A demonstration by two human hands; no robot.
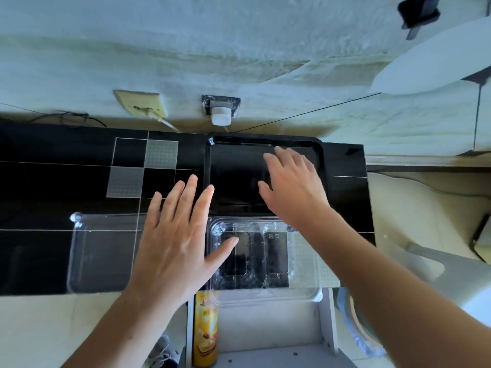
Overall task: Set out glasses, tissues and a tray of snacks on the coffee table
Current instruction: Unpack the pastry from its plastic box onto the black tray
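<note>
Both hands are spread open, holding nothing. The glossy black rectangular plastic tray (265, 176) lies on the black tiled counter (79, 176), directly beneath the right hand (289, 184); the left hand (175, 235) hovers just beside its near-left corner.

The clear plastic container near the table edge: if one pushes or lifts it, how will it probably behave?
The clear plastic container looks thin-walled and empty, so it is probably very light and may flex or crackle when gripped. It sits on the glossy black table, so a push would likely slide it easily. Its near end seems to overhang the edge, so it might tip off.
</note>
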